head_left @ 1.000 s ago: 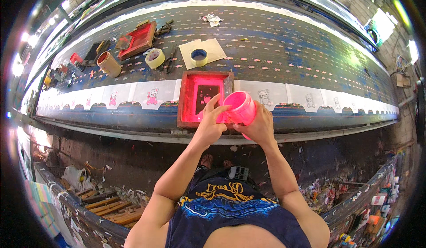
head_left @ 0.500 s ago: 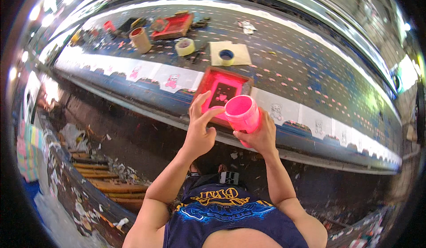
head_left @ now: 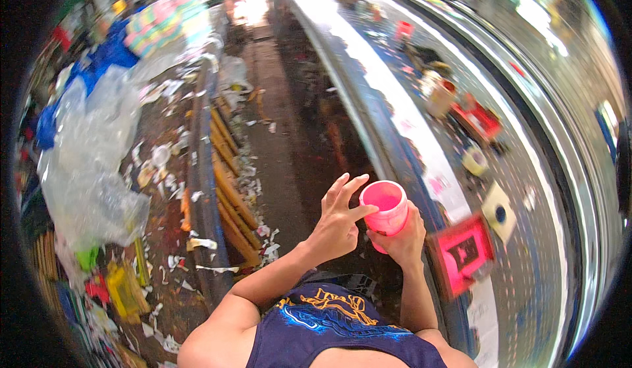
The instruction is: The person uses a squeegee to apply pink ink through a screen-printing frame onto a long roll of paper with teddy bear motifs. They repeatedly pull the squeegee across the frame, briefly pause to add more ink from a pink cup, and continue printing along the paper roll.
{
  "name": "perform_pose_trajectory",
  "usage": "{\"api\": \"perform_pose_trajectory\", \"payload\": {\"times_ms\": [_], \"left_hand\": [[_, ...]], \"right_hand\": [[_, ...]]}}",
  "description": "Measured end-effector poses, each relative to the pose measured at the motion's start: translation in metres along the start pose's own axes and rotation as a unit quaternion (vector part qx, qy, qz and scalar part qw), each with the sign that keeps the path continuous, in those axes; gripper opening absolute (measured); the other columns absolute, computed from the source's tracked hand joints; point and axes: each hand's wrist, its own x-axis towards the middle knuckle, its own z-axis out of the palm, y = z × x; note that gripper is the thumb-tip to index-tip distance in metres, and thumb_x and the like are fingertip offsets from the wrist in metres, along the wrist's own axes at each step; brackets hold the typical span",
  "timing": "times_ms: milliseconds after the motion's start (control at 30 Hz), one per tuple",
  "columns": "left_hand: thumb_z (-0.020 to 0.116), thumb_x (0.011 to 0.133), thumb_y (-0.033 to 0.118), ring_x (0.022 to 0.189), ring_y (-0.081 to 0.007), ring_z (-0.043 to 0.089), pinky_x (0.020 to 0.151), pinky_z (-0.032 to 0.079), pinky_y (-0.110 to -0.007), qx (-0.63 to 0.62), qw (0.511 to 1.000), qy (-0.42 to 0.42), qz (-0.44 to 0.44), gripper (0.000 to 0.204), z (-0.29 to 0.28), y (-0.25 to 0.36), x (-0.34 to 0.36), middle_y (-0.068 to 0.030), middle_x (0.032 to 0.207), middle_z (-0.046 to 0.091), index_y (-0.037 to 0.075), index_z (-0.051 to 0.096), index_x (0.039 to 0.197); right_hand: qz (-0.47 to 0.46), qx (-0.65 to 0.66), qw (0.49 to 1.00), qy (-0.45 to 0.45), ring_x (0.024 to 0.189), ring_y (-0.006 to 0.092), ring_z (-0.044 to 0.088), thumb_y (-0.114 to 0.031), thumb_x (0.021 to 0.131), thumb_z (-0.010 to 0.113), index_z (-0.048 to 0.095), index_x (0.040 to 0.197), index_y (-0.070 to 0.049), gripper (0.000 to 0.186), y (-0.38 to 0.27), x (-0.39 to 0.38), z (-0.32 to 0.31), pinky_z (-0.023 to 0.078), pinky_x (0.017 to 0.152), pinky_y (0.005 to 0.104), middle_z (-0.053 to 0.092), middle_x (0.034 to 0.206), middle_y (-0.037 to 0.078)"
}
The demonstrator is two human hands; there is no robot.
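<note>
My right hand [head_left: 403,241] is wrapped round the side of a plastic jar [head_left: 388,222], bright pink within and tilted so that its round mouth faces up. Close to its left stands my left hand [head_left: 339,222], fingers spread and holding nothing. One left fingertip reaches the jar's rim; whether it touches cannot be made out. To the right of the jar, a red-brown screen-printing frame [head_left: 440,269] lies on the long table, its mesh smeared with pink ink around a dark rectangle.
White paper [head_left: 428,147] runs along the table's near edge. Farther over are a tape roll [head_left: 475,161], a card [head_left: 492,218] bearing another roll, a can [head_left: 440,99] and a red tray [head_left: 486,123]. Leftward lie wooden slats [head_left: 232,187], paper scraps and clear plastic sheeting [head_left: 92,164].
My view has swung left, so the table and frame now appear on the right and the littered bench on the left. The jar stays in my right hand, now away from the frame.
</note>
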Motion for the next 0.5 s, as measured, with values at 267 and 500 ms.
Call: {"api": "perform_pose_trajectory", "payload": {"times_ms": [267,500], "left_hand": [[0.057,0.066,-0.009,0.152,-0.0443,0.029,0.126,0.021,-0.055,0.11,0.973,0.16,-0.125,0.055,-0.12,-0.062,-0.02,-0.0174,0.162,0.038,0.013,0.073,0.114],[0.06,0.075,-0.006,0.147,-0.0364,0.04,0.121,0.033,-0.047,0.099,0.908,0.322,-0.248,0.062,-0.16,-0.088,-0.042,-0.0159,0.155,0.044,0.01,0.063,0.135]], "right_hand": [[-0.121,0.116,0.98,-0.107,0.108,0.0413,0.067,-0.035,0.055,0.098,0.052,0.132,-0.004,0.095,-0.071,0.095,0.131,0.054,0.092,0.0508,0.068,0.119,0.019],[-0.141,0.212,0.943,-0.216,0.106,0.0335,0.072,-0.038,0.059,0.098,0.058,0.129,-0.003,0.088,-0.127,0.144,0.203,0.057,0.093,0.0453,0.072,0.118,0.018]]}}
